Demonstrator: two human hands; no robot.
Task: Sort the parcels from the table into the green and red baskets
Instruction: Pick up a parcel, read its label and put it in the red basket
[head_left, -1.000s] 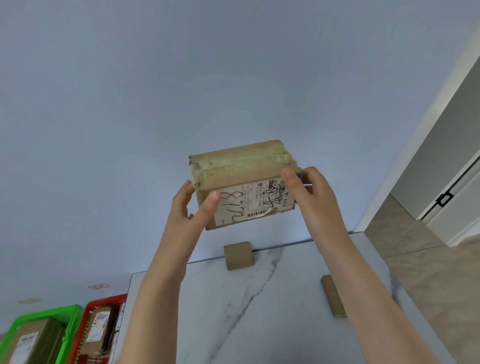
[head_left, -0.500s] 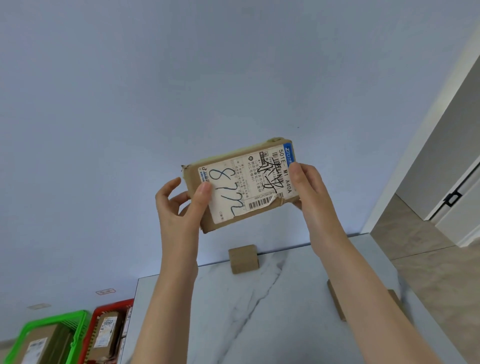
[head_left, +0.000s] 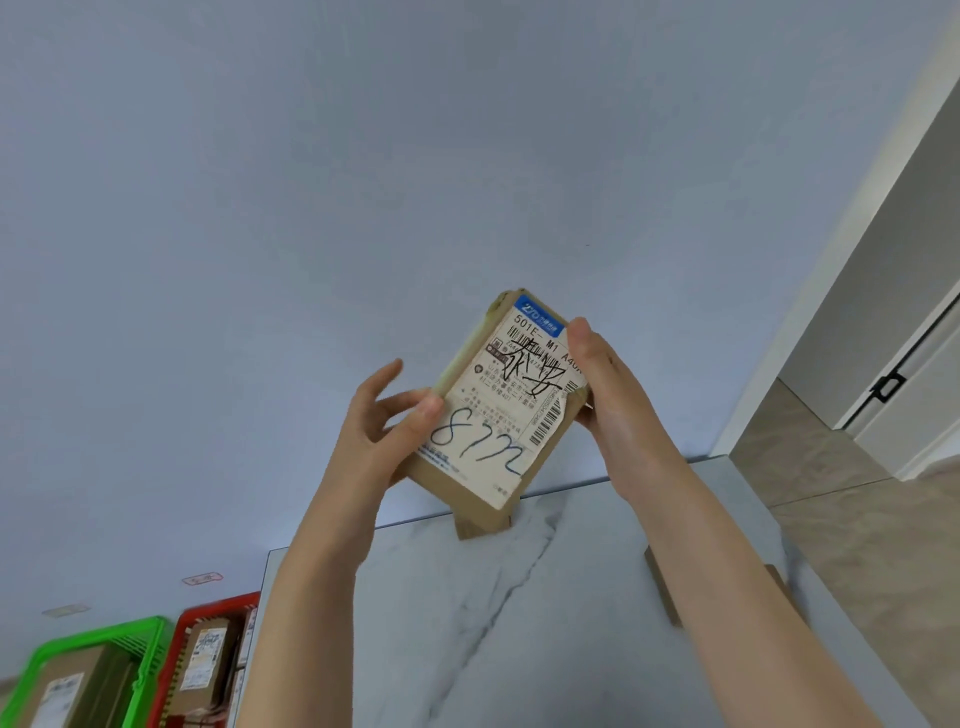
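Centre frame: your left hand (head_left: 385, 431) and right hand (head_left: 609, 387) clamp brown cardboard parcel with white shipping label (head_left: 498, 410), tilted, raised above white marble desk (head_left: 519, 623). Lower left: green plastic basket (head_left: 150, 654), red plastic basket (head_left: 182, 631), both holding parcels.

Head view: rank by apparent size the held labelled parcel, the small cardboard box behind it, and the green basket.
1. Held labelled cardboard parcel, though nearness inflates it.
2. Green plastic basket, cropped by the frame.
3. Small cardboard box, mostly hidden.
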